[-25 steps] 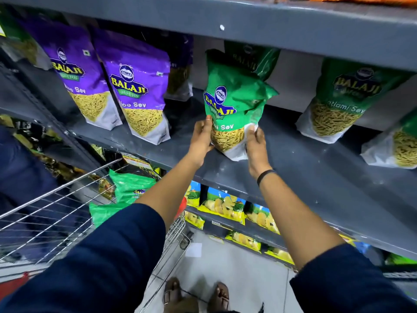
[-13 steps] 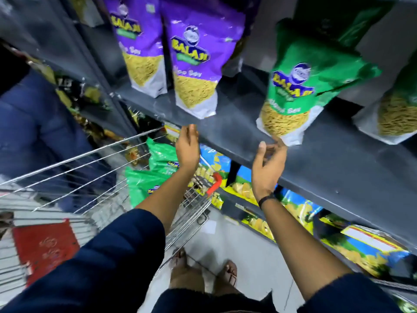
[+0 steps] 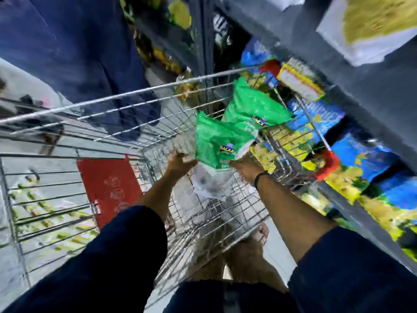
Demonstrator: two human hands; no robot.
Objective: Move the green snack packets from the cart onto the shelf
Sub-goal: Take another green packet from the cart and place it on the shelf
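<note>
Standing in shop aisle: wire cart (image 3: 117, 102) beside grey shelf (image 3: 372, 91); green snack packet (image 3: 216, 141) between both hands (image 3: 180, 162) (image 3: 244, 169), fingers' closure blurred, untellable.

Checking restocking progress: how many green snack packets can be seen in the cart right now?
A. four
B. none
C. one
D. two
D: two green packets show inside the wire cart, a nearer packet between both hands and a farther packet behind it.

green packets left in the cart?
2. The near green packet sits between the left hand and right hand; the far green packet leans behind it. Blur may hide more.
</note>
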